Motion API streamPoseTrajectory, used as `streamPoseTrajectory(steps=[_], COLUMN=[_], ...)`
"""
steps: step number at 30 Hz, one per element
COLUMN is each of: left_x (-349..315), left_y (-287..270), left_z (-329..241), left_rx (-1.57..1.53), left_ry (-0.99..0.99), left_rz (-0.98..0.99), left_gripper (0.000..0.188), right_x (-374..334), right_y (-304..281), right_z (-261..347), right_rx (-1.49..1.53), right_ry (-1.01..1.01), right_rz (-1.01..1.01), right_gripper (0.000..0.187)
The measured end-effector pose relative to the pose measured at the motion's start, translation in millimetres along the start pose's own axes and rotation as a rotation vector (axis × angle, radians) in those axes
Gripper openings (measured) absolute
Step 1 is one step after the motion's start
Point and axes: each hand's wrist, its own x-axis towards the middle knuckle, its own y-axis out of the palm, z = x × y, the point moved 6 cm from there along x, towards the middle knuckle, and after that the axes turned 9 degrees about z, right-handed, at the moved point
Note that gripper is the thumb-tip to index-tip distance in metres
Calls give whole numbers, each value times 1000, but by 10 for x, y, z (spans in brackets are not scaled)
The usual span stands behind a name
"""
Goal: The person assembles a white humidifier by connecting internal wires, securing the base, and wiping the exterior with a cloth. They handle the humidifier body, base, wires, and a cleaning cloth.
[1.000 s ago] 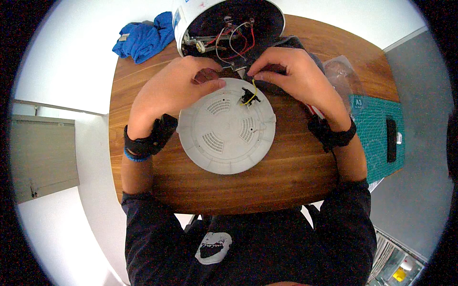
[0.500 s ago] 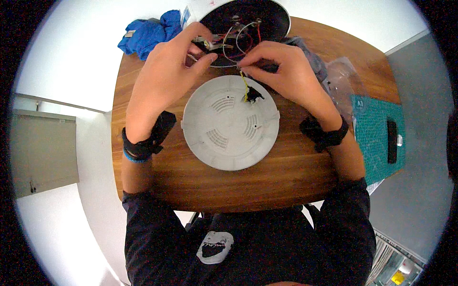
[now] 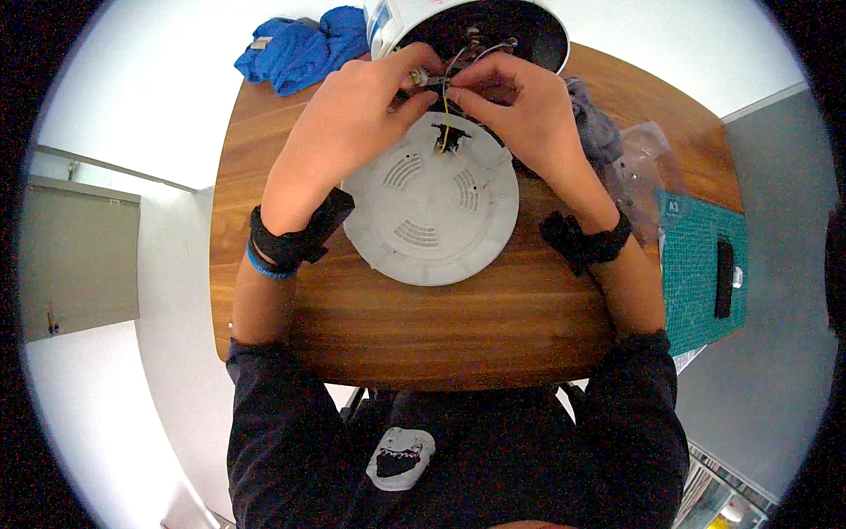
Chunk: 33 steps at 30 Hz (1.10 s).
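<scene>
Over the far edge of a round white vented cover, my two hands meet with fingertips almost touching. My left hand is closed on a small metal part, partly hidden by the fingers. My right hand pinches the upper end of a yellow wire, which runs up from a black socket on the cover. Just beyond them a white appliance housing lies tilted, its dark open inside facing me. Pale wires loop out of it behind my fingers.
A blue cloth lies at the far left of the wooden table. To the right are a grey cloth, a clear plastic bag and a green cutting mat with a black bar-shaped object on it.
My right hand has carried the yellow wire's end up and away to the metal part in my left hand. The cover has turned and shifted away from me; the housing now sits farther right.
</scene>
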Motion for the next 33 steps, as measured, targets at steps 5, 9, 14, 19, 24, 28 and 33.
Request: streamPoseTrajectory(steps=[5, 9, 14, 19, 24, 28, 33], left_x=[-11, 2, -4, -2, -3, 13, 14], left_y=[16, 15, 48, 75, 67, 68, 83], left_z=[21, 15, 42, 84, 69, 49, 80], left_rx=[-16, 17, 37, 23, 50, 92, 67], left_ry=[22, 31, -21, 2, 25, 39, 62], left_rz=[-14, -27, 30, 17, 5, -14, -32], left_gripper=[23, 23, 34, 32, 30, 27, 21], right_x=[42, 52, 48, 58, 60, 65, 64], right_y=[34, 46, 38, 39, 38, 34, 43], right_z=[-28, -1, 58, 124, 144, 140, 171], right_rx=[-43, -119, -182, -185, -241, -268, -258], right_ry=[-8, -52, -51, -77, -68, -78, -112], right_rz=[-27, -34, -27, -23, 3, -4, -12], right_gripper=[19, 18, 19, 19, 21, 20, 19])
